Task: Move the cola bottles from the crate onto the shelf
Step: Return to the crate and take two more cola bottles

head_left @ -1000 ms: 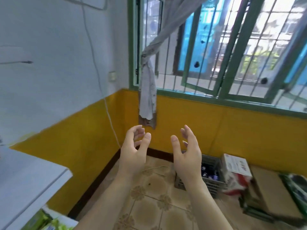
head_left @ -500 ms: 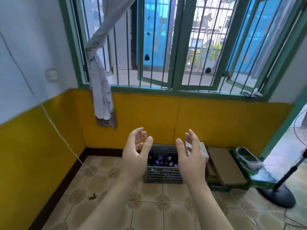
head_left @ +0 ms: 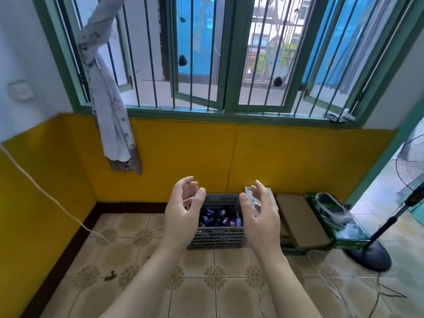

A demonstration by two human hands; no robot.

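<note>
Cola bottles with dark blue labels lie packed together inside a grey plastic crate with perforated walls; the crate sits on the tiled floor against the foot of a yellow wall, directly below a green-framed barred window; the shelf is nowhere in this view. Two bare forearms reach forward from the bottom edge, both hands raised in the air in front of the crate and touching nothing; the left hand has its fingers loosely curved and its thumb spread, holding nothing; the right hand mirrors it, fingers relaxed and slightly bent, palm turned inward, also empty; the two hands are apart, with the bottles visible in the gap between them. Just to the right of the crate stands a white carton, partly hidden behind the right hand; beside it lies a flat brown cardboard box, then a green box with a shoe resting on top; a standing fan occupies the far right, its round black base on the floor. A pale patterned curtain hangs knotted at the left side of the window; a white cord runs down the left wall to the floor.
</note>
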